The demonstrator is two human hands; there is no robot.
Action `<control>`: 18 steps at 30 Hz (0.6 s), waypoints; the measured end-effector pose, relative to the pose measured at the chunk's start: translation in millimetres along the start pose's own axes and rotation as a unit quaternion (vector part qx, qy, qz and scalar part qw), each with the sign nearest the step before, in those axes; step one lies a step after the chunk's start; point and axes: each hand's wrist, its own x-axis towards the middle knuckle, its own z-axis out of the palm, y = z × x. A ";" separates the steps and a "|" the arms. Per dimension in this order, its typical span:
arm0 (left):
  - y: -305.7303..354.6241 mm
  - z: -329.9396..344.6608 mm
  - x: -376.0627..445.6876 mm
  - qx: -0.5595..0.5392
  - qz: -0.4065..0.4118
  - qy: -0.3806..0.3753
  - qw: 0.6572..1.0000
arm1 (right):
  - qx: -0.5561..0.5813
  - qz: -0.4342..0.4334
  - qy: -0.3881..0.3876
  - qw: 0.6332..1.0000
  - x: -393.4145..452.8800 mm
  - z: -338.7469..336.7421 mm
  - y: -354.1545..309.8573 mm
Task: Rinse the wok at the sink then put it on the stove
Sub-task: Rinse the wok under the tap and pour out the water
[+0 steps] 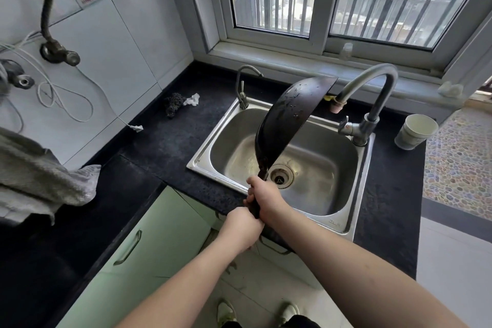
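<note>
Right hand: wrapped round the wok's dark handle, nearer the pan.
Left hand: gripping the same handle just behind and below the right hand.
Wok: held up on its edge beyond both hands, tilted over the sink, water drops on its dark underside.
Sink: steel basin directly ahead of the hands, drain just past the right hand.
Tap: curved spout beyond the wok, to the right.
Table: black top around the sink.
Scourer: far left of the wok, on the table.
Cups: stacked, right of the tap.
</note>
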 end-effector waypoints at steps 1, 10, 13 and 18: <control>-1.3 -0.3 1.7 0.026 0.020 0.023 0.999 | 0.007 0.006 -0.003 1.000 1.5 0.0 -0.3; -16.4 0.7 13.8 -0.075 -0.001 0.013 0.997 | 0.057 0.066 -0.026 0.996 10.5 -2.2 2.1; -14.6 7.3 12.5 -0.109 0.002 -0.001 0.994 | 0.040 0.073 -0.028 0.996 8.3 -4.3 -1.3; -12.9 10.3 10.3 -0.175 0.005 -0.004 0.985 | 0.002 0.055 -0.025 0.998 0.5 -1.9 -8.6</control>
